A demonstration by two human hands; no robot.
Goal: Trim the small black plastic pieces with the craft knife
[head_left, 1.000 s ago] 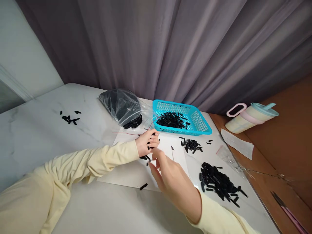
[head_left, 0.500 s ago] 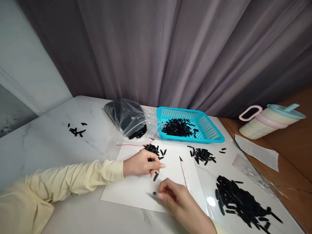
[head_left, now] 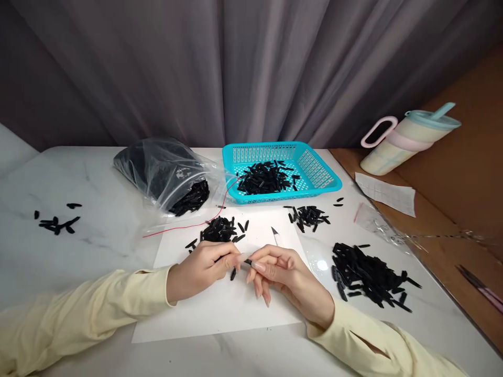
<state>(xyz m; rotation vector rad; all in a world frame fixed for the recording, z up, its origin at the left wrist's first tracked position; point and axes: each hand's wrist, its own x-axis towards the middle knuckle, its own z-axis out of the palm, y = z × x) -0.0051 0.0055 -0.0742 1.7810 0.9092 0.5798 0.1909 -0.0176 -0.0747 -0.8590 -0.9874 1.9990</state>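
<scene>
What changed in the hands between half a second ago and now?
The right hand has moved forward to meet the left hand; a small black piece now sits between their fingertips. The turquoise basket, zip bag and tumbler stayed put.

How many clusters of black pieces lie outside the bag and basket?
4, strays aside: left scatter, middle pile beyond the left hand, small pile in front of the basket, large pile at right. The left hand may hide part of the middle pile.
</scene>
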